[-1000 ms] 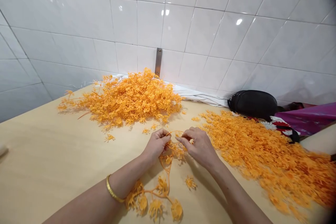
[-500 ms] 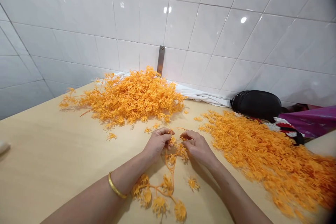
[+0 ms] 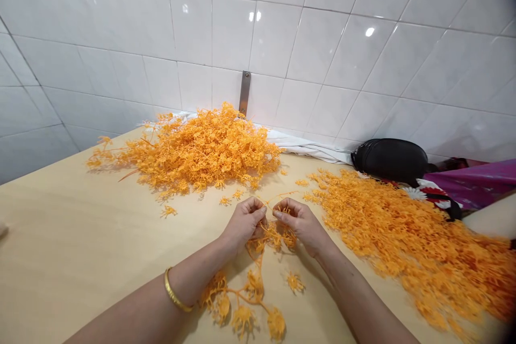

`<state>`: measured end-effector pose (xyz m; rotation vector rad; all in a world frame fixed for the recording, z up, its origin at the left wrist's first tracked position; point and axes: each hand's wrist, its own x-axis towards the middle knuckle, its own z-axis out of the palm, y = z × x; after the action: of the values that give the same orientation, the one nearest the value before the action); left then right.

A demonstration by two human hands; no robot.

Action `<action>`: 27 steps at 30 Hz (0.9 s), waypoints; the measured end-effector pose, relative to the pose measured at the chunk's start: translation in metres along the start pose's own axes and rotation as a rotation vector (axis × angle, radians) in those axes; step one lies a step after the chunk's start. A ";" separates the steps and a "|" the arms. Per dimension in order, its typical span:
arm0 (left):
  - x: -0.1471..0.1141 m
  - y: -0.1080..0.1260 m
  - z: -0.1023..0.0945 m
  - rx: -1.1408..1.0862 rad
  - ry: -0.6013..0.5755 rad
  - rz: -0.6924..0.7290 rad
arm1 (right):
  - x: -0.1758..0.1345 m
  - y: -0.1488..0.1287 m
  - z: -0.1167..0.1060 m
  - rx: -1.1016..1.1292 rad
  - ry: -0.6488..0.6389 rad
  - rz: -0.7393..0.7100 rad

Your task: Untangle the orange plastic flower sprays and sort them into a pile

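Between my two hands hangs a branching orange plastic flower stem (image 3: pixel 241 294) with several spiky flower heads on it; its lower end rests on the table. My left hand (image 3: pixel 246 220) pinches the thin upper stem between thumb and fingertips. Close beside it, my right hand (image 3: pixel 297 221) is also closed in a pinch on the upper part of the stem, with orange flower pieces (image 3: pixel 278 237) just below its fingers. A thin sprig sticks out above both hands. One loose orange flower (image 3: pixel 295 282) lies on the table under my right wrist.
A tall heap of orange flower stems (image 3: pixel 201 150) lies at the back left. A long spread of loose orange flowers (image 3: pixel 395 236) covers the right side. Behind it are a black pouch (image 3: pixel 390 158) and purple cloth (image 3: pixel 475 183). White cloth (image 3: pixel 302 146) runs along the tiled wall.
My right hand's fingers have shifted slightly, and the sprig above the hands now points further right. The hanging stem's upper part has moved a little left. The view has shifted slightly.
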<state>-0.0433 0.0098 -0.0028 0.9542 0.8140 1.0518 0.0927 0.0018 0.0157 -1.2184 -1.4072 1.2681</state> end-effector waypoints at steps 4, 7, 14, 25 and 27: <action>-0.001 0.002 0.001 0.044 -0.008 -0.015 | -0.001 -0.005 -0.001 0.129 0.043 0.072; -0.002 0.003 0.003 0.056 -0.001 -0.025 | 0.000 -0.003 -0.001 0.101 0.026 0.055; -0.005 0.006 0.006 0.005 -0.019 -0.028 | 0.004 0.008 -0.004 -0.056 -0.022 -0.028; -0.004 0.002 0.003 -0.141 -0.022 -0.046 | 0.008 0.009 -0.008 -0.009 -0.032 -0.067; -0.003 0.001 0.004 -0.160 -0.032 -0.058 | 0.009 0.008 -0.005 0.066 0.000 -0.033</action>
<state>-0.0407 0.0056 -0.0001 0.8057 0.7161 1.0322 0.0968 0.0113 0.0082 -1.1460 -1.3695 1.2816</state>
